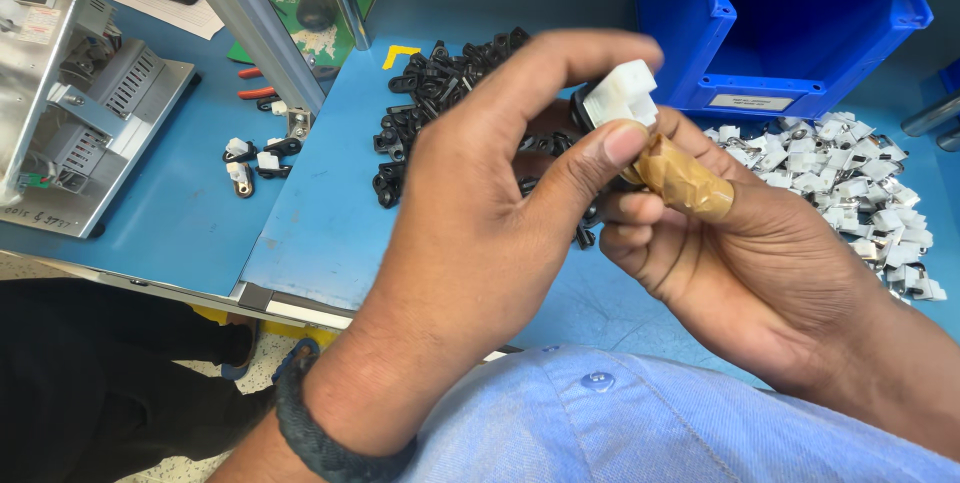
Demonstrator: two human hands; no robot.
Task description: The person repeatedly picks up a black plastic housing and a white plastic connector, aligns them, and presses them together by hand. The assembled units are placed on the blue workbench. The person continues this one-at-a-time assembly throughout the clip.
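A person's two hands meet over a blue bench [330, 223], closed together on a small white plastic clip [622, 93]. The left hand [470, 233], a dark braided band [320, 438] on its wrist, pinches the clip from the near side with thumb and forefinger. The right hand [760, 253] comes in from the right, its thumb wrapped in tan tape [685, 183], and grips the same clip from below; a black part [580, 103] shows just behind the clip, between the fingers, though how it joins the clip cannot be told. The clip is held in the air above the bench, in front of a heap of black parts [430, 103] that spreads behind the left hand. To the right, near the right hand, lies a heap of white clips [860, 193] with metal pieces among them. Behind that heap stands a blue bin [780, 23], its open front facing the hands. At far left sits a grey metal machine [70, 93] with a small red display, and a few joined black-and-white pieces [255, 158] lie on the bench between the machine and the black heap. A slanted grey post [250, 23] rises beside them. A light blue sleeve [640, 423] fills the bottom of the view.
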